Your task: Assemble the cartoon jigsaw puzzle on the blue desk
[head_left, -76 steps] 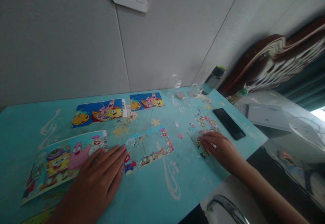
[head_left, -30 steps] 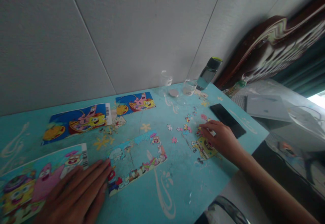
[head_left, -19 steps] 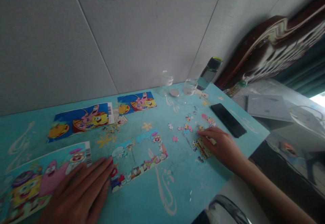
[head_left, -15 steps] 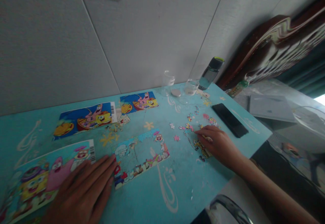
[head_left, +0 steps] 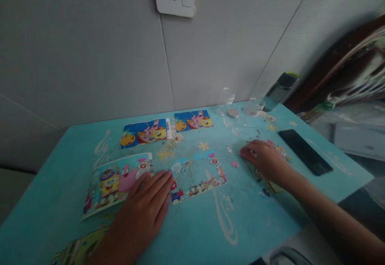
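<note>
- left hand [head_left: 147, 205]: flat, gripping nothing, at puzzle border [head_left: 192, 190]'s left; best brace lightly
- right hand [head_left: 263, 158]: fingers bunched, right of border, grip unclear; pinch pieces [head_left: 234, 164] by edges

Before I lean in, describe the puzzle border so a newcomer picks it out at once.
On the turquoise table, look between the left hand and right hand. There lies the puzzle border, joined pieces in a rectangle. Unlike the solid picture sheet to its left, the table shows through its middle.
</note>
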